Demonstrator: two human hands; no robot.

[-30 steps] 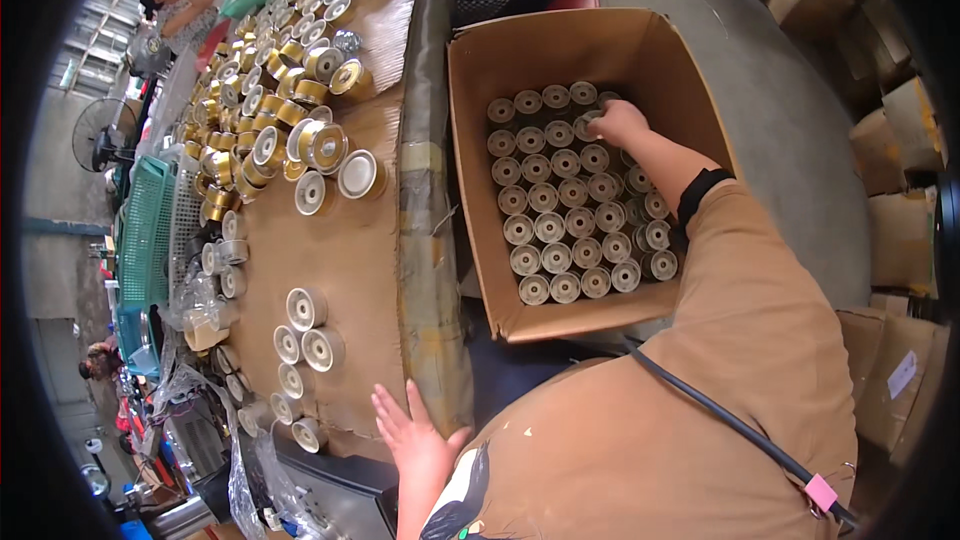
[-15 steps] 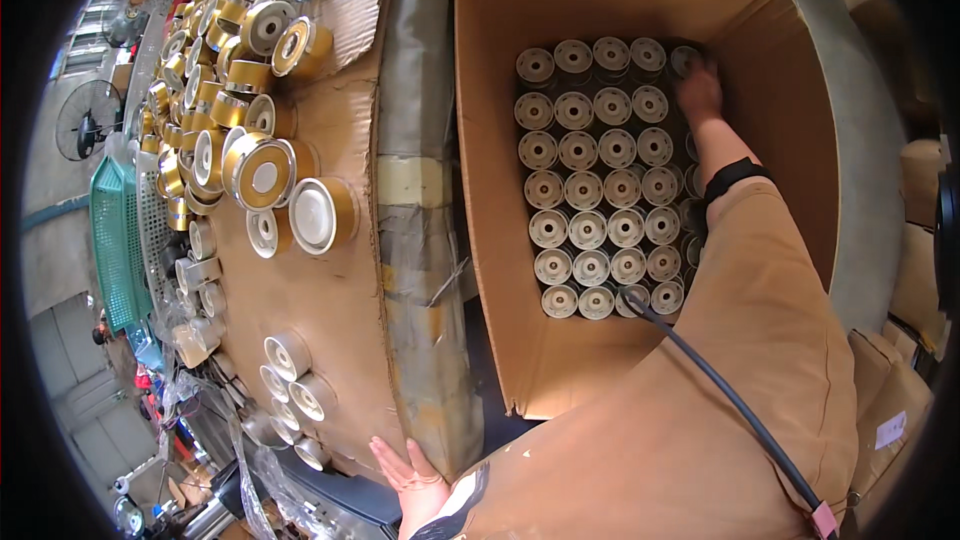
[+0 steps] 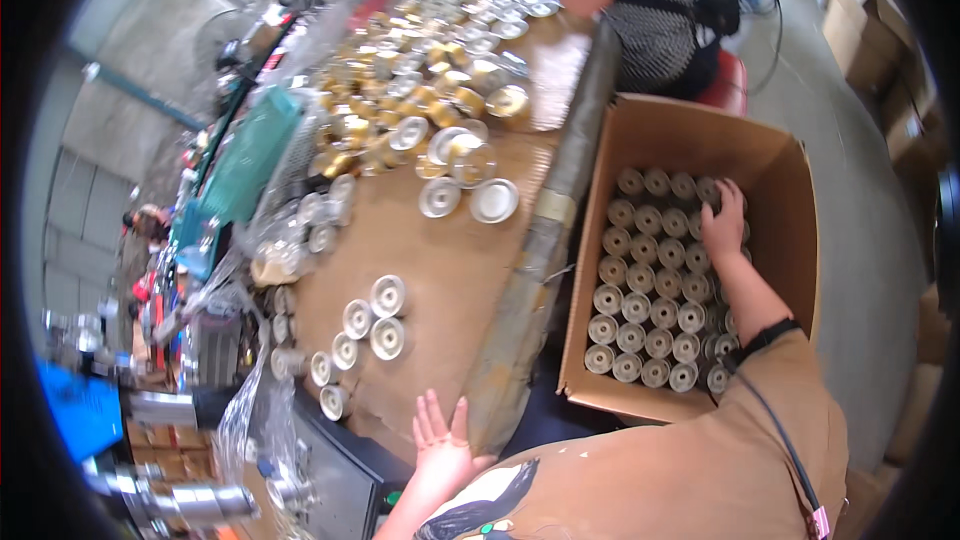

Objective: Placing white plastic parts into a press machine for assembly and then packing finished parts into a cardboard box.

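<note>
My right hand (image 3: 722,225) reaches into an open cardboard box (image 3: 790,240) and rests on the upright metal spools (image 3: 640,310) packed in rows inside; whether it grips one is hidden by the hand. My left hand (image 3: 440,435) lies flat, fingers spread, on the near edge of the brown-covered table (image 3: 440,260). A small group of silver spools (image 3: 365,325) lies on the table just beyond that hand.
Many gold and silver spools (image 3: 430,110) crowd the far end of the table. A green tray (image 3: 250,160) sits at the table's left. Another person (image 3: 660,0) stands beyond the box. Stacked cartons (image 3: 880,30) line the right side.
The view has swung, showing more of the table. My right hand stayed at the far rows of spools in the box. My left hand stayed flat on the table's near edge.
</note>
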